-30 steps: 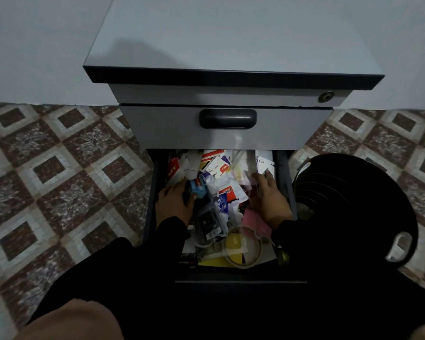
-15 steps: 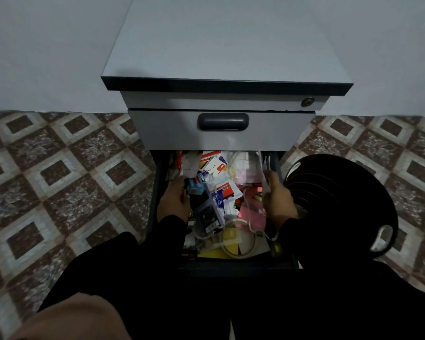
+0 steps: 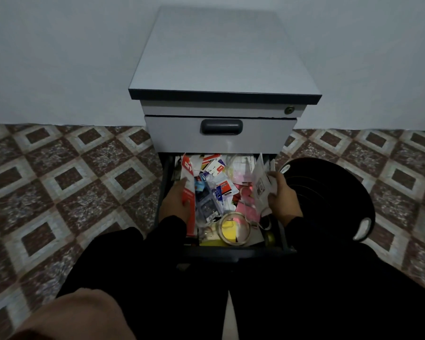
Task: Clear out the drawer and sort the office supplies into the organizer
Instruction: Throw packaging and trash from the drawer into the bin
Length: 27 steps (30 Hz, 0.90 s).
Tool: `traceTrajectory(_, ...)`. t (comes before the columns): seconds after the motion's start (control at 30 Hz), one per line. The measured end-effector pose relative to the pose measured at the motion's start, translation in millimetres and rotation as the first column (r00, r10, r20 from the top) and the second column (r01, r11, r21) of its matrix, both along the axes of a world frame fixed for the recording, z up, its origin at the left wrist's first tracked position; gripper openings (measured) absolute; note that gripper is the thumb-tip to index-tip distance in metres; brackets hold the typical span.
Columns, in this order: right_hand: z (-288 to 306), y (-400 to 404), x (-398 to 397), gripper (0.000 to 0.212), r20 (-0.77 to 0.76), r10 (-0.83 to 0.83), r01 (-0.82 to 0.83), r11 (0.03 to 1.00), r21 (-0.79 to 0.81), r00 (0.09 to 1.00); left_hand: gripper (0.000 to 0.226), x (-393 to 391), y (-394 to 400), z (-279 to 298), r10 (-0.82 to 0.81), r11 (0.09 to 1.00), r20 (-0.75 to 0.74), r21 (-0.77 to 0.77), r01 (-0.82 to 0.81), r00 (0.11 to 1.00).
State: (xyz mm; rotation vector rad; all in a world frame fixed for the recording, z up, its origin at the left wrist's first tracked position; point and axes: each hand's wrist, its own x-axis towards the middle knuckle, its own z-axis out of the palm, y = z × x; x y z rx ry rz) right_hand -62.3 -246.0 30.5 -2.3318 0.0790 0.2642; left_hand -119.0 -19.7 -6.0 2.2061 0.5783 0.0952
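Note:
The lower drawer (image 3: pixel 284 238) of a grey cabinet stands pulled open, crammed with packets, cards, pink notes and a clear tape roll (image 3: pixel 234 228). My left hand (image 3: pixel 176 201) grips a long red and white packet (image 3: pixel 189 192) standing on edge along the drawer's left side. My right hand (image 3: pixel 281 196) holds a stack of white papers and clear sleeves (image 3: pixel 261 184) tilted up at the drawer's right side. A round black organizer (image 3: pixel 329 192) with curved dividers sits on the floor just right of the drawer.
The grey cabinet (image 3: pixel 221 65) stands against a pale wall, its upper drawer (image 3: pixel 221 137) closed. Patterned brown tiles (image 3: pixel 71 182) spread left and right. My dark-clothed legs fill the foreground below the drawer.
Both hands lay flat on the pile earlier. Now the left has raised a red and white packet on edge, and the right has lifted a stack of papers upright. The camera pulled back.

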Motion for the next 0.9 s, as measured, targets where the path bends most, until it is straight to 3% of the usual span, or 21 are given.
traceTrajectory(0.43,26,-10,-19,0.054,0.037,0.019,-0.022,0.998,0.055,0.999,0.056,-10,-15,27,-0.106,0.994,0.032,-0.007,0.106,0.994)
traceTrajectory(0.77,51,-88,-11,0.053,0.047,-0.050,0.051,0.999,-0.004,0.998,0.059,28,-111,49,-0.330,0.944,0.122,0.009,0.331,0.936)
traceTrajectory(0.9,53,-126,-3,0.053,0.044,-0.113,0.115,0.992,-0.047,0.993,0.058,49,-158,53,-0.412,0.911,0.069,0.020,0.412,0.908)
